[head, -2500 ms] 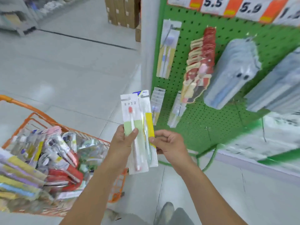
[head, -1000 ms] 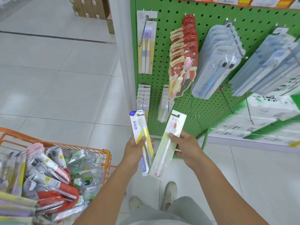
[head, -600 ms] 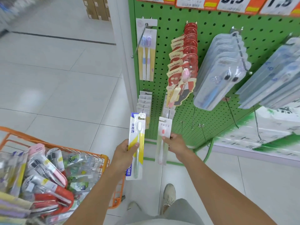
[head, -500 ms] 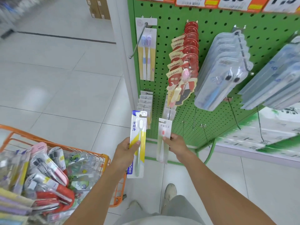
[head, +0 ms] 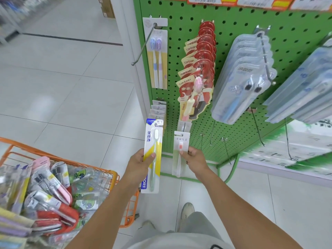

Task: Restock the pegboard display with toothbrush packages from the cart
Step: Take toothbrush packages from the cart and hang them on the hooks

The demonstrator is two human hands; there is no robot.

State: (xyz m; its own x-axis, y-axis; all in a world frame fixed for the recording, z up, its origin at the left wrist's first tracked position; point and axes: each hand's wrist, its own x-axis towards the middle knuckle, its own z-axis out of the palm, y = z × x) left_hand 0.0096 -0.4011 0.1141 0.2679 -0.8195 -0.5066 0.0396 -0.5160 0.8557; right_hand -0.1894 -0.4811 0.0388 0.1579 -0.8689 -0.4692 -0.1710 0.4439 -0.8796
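Observation:
My left hand (head: 139,163) grips a yellow, white and blue toothbrush package (head: 152,155) held upright in front of the green pegboard (head: 233,42). My right hand (head: 195,158) holds a white and pale green toothbrush package (head: 180,153) by its right edge, its top just below a low hook (head: 184,125) that carries similar white packages. The orange cart (head: 111,175) at lower left is full of mixed toothbrush packages.
On the pegboard hang a two-brush pack (head: 158,56), a row of red packs (head: 199,65) and clear blister packs (head: 242,78). Several bare hooks (head: 225,148) stick out low on the board. My shoes (head: 186,211) stand on the tiled floor.
I split the two packages between my hands and brought the white and green one up to the low hook. My left hand stays still with the yellow one.

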